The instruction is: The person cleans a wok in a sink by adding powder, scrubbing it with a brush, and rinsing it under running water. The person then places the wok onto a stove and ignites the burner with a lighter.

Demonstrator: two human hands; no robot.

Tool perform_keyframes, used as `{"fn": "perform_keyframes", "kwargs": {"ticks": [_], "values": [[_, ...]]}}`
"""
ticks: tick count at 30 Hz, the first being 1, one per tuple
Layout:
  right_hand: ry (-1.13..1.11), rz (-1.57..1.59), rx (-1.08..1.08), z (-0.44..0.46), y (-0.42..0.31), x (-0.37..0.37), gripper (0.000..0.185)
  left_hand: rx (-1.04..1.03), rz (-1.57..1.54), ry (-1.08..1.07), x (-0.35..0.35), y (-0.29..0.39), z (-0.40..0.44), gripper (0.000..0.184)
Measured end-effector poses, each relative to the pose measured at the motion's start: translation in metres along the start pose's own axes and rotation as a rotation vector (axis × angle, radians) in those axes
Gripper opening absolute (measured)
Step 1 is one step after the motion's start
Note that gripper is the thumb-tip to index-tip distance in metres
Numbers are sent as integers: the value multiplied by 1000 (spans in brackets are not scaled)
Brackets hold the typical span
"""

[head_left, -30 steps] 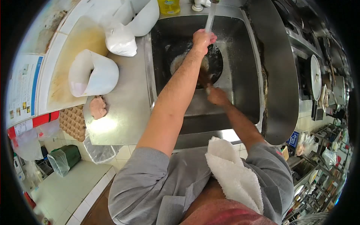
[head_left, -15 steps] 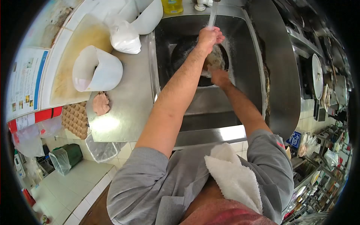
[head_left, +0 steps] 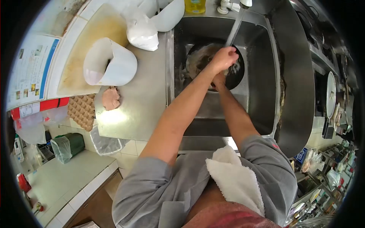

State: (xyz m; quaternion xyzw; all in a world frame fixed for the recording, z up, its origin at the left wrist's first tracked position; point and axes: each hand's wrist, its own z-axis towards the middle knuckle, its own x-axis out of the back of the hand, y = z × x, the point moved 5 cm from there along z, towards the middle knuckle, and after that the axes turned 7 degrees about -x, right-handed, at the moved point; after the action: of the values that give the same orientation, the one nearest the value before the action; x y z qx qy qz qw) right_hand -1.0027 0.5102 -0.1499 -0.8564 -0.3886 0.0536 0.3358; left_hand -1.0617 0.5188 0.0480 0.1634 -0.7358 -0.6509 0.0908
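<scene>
A dark round pan [head_left: 240,78] sits in the steel sink [head_left: 262,64] with brownish, foamy water swirling in it. Water falls from the tap [head_left: 246,3] onto my left hand [head_left: 225,58], which is over the pan with its fingers curled. What it holds, if anything, cannot be made out. My right hand [head_left: 218,80] is low at the pan's near side, partly behind my left wrist. Its fingers look closed but are mostly hidden, and so is whatever is in them.
On the steel counter at left are a cut white plastic container [head_left: 119,66], a white plastic bag [head_left: 142,34] and a pinkish lump [head_left: 111,98]. A yellow bottle [head_left: 195,5] stands behind the sink. An egg tray [head_left: 81,110] is beside the counter.
The view has shifted, so the sink sits further right. My right hand has drawn back toward the pan's near side, under my left wrist. The left stays by the stream, its fingers more curled.
</scene>
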Motion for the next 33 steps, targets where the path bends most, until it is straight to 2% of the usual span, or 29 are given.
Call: {"fn": "perform_keyframes", "kwargs": {"ticks": [2, 3, 6, 8, 9, 11, 12, 13, 15, 16, 18, 20, 22, 23, 25, 27, 29, 31, 33], "values": [[69, 416, 35, 10, -7, -18, 85, -173, 218, 51, 31, -16, -17, 34], [79, 526, 82, 12, -9, -26, 87, -226, 172, 161, 50, -17, -33, 32], [15, 600, 230, 3, -8, -30, 85, -278, 207, 419, 104, -9, -89, 29], [87, -450, 551, 14, 9, -18, 73, -266, 153, 483, 136, -9, -128, 29], [-125, -650, 245, -27, 3, 10, 79, -241, 183, 532, 152, -11, -150, 30], [-145, -1014, 305, -15, 32, 82, 79, -229, 178, 635, 184, -18, -189, 32], [-182, -1150, 201, -60, -4, 114, 78, -228, 139, 694, 193, -26, -207, 33], [-10, -1348, 56, -83, -30, 138, 65, -211, 126, 691, 194, -29, -214, 33], [263, -1421, 79, -68, -45, 176, 52, -318, 95, 756, 191, -25, -227, 35], [269, -1427, 69, -71, -40, 180, 52, -315, 84, 752, 186, -26, -228, 35], [407, -1452, 199, -79, -40, 178, 52, -293, 382, 728, 178, -21, -228, 35], [301, -1458, 109, -96, 3, 163, 55, -291, 388, 733, 179, -22, -230, 35], [96, -1359, -39, -157, 9, 124, 53, -289, 391, 749, 183, -24, -230, 36], [99, -1365, -43, -173, 3, 123, 53, -302, 380, 747, 184, -24, -230, 35], [-4, -869, -212, -195, 7, 124, 53, -308, 370, 734, 182, -25, -230, 35], [16, -1001, -321, -169, -6, 166, 49, -295, 390, 740, 181, -24, -231, 35], [402, -1421, 2, -124, -24, 202, 46, -286, 366, 745, 182, -24, -230, 34], [417, -1445, 64, -124, -67, 190, 67, -265, 346, 756, 184, -26, -232, 34], [406, -1401, 93, -144, -93, 160, 67, -274, 362, 754, 183, -25, -230, 33]]}}
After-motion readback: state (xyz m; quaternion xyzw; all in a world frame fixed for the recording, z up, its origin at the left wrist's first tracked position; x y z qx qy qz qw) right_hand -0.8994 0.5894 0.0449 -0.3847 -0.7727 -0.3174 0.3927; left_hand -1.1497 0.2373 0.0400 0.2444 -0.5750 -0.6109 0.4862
